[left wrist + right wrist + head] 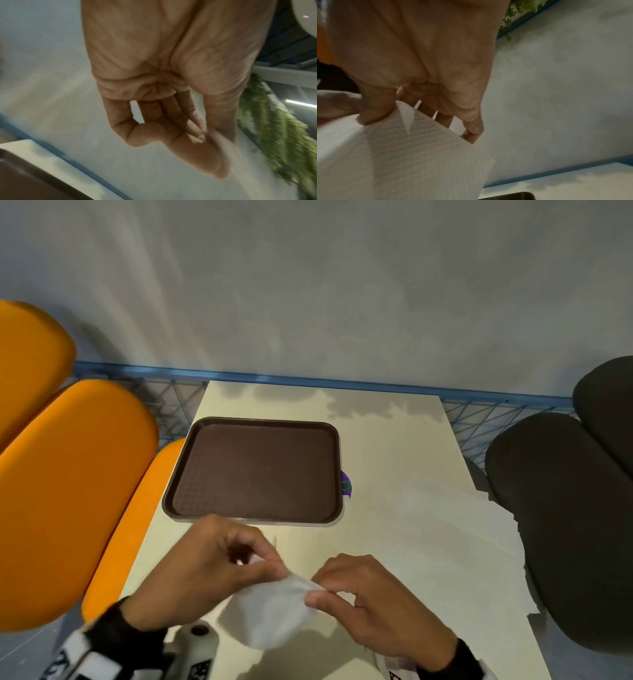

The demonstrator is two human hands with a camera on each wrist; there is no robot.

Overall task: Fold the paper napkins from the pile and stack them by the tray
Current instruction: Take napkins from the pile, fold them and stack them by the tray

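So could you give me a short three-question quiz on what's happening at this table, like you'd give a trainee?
1. True or false: the brown tray has napkins lying in it.
2. Which hands grip the white napkin: A left hand only, B right hand only, C both?
3. On which side of the tray does the loose napkin pile lie?

Key: 1 false; 2 C; 3 its right, along the table's right edge.
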